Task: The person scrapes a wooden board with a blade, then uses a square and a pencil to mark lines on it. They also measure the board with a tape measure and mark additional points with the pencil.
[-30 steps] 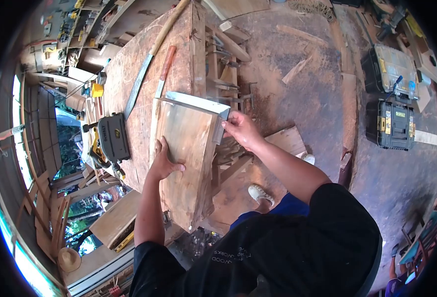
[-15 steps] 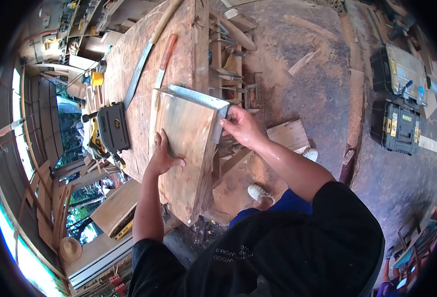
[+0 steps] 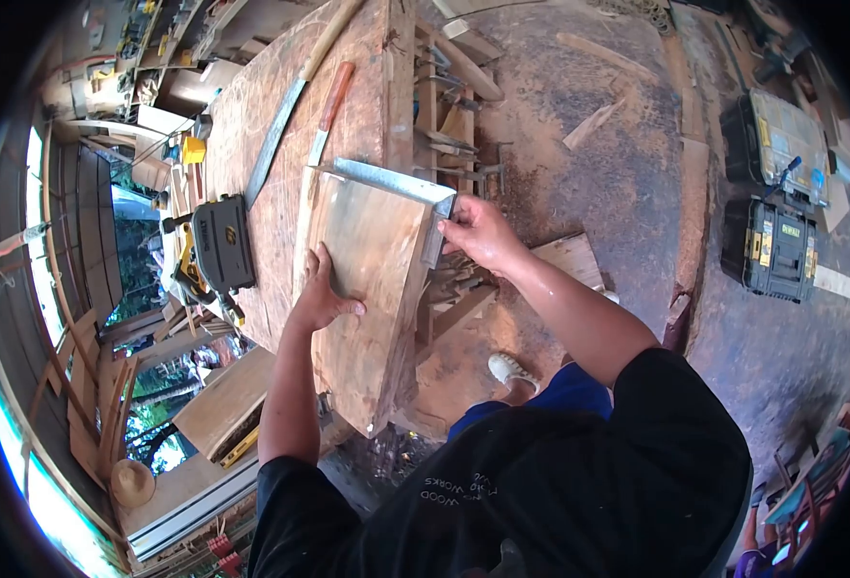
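Observation:
A thick wooden board (image 3: pixel 362 279) lies at the bench edge. Across its far end sits a metal square (image 3: pixel 386 180), one arm along the end and the other down the right edge. My right hand (image 3: pixel 483 236) pinches the square near its corner. Spread on the board's left part, my left hand (image 3: pixel 326 294) rests with its fingers apart. Beyond the board, a chisel-like tool with an orange-brown handle (image 3: pixel 336 94) lies on the bench. To its left is a long blade with a wooden handle (image 3: pixel 328 43).
The wooden workbench (image 3: pixel 271 226) carries a black-and-yellow case (image 3: pixel 222 243) at its left edge. Black tool boxes (image 3: pixel 776 246) stand on the floor at the right. Wood offcuts (image 3: pixel 593 123) lie on the dusty floor, and a straw hat (image 3: pixel 134 482) is at lower left.
The view has shifted slightly. My right hand still grips the square, and my left hand stays on the board with little visible movement.

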The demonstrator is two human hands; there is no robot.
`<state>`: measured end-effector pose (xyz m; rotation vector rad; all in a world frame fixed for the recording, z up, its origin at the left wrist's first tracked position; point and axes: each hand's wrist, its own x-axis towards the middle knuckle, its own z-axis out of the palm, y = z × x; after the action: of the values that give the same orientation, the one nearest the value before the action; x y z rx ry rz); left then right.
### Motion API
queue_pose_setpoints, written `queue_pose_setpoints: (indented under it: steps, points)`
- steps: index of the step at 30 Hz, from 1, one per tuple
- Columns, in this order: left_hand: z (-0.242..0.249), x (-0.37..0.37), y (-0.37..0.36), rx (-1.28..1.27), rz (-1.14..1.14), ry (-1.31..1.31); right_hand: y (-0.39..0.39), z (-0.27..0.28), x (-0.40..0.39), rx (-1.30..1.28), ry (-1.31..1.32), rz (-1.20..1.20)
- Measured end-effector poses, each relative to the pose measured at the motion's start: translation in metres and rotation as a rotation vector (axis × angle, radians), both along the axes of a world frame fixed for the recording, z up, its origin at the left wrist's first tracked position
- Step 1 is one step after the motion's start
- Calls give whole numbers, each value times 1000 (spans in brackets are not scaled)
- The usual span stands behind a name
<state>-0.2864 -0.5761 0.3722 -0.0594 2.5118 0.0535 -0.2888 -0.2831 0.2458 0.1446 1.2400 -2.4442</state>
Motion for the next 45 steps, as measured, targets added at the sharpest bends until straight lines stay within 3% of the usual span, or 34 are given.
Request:
queue_pose_setpoints:
  steps: [25, 37, 45]
  points:
    - [-1, -2, -4, 20, 1, -54, -18, -12, 6, -57, 45, -166]
    - [-2, -3, -3, 15, -14, -43, -13, -8, 4, 43, 1, -72]
    - [-2, -3, -3, -10, -36, -40, -4, 2, -2, 187, -46, 139]
